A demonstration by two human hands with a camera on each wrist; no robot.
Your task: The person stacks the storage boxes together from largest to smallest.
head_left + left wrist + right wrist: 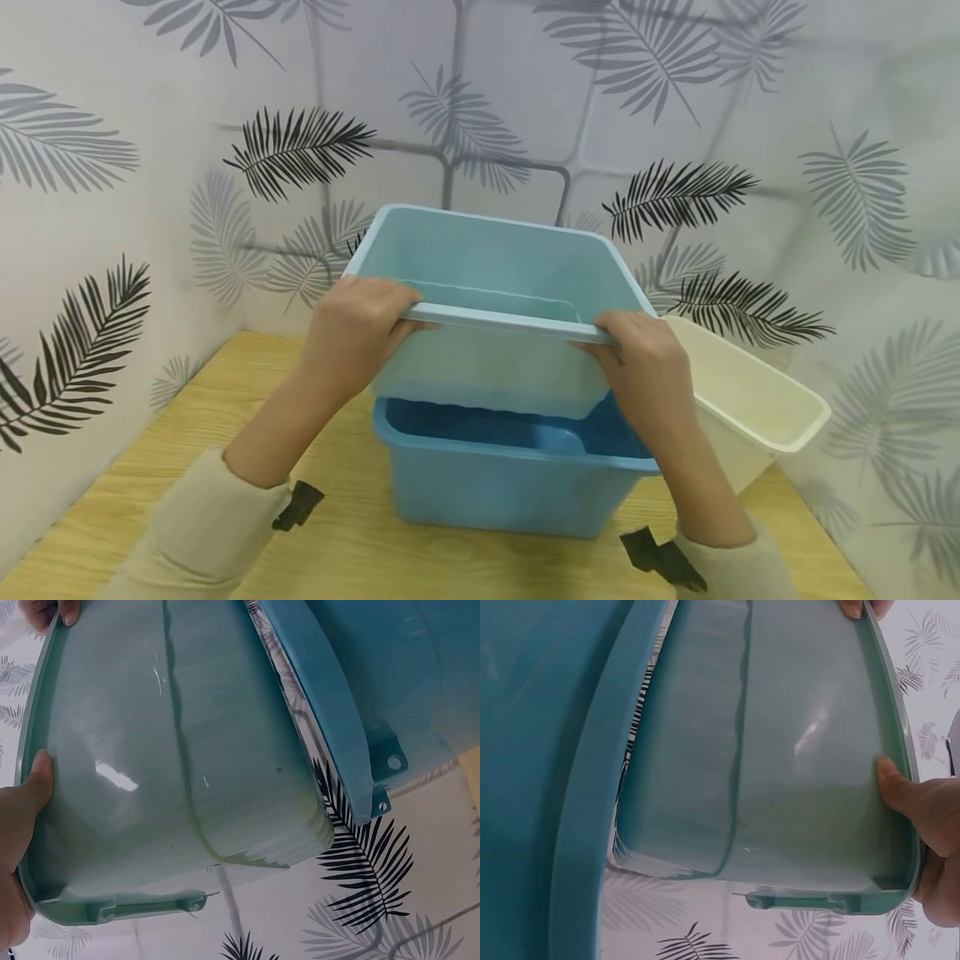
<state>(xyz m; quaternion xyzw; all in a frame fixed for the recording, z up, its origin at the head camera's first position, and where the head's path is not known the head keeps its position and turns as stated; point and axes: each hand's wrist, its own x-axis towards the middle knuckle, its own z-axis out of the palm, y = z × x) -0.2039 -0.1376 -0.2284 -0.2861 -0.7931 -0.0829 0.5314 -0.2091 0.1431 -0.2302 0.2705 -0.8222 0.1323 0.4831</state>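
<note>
Both hands hold a light teal plastic bin (495,358) by its near rim, tilted above a darker blue bin (510,492) on the table. At the rim's left corner my left hand (360,325) grips with the thumb under the edge. The right hand (645,358) grips the same rim near its right corner. In the left wrist view a gap shows between the teal bin (127,750) and the blue bin's rim (330,697). From the right wrist, the thumb (896,787) presses on the teal bin's outer wall.
A cream-coloured bin (750,392) leans at an angle right of the blue bin. The wood-grain table (330,533) lies beneath, and a leaf-patterned wall covering (495,100) rises behind and at both sides.
</note>
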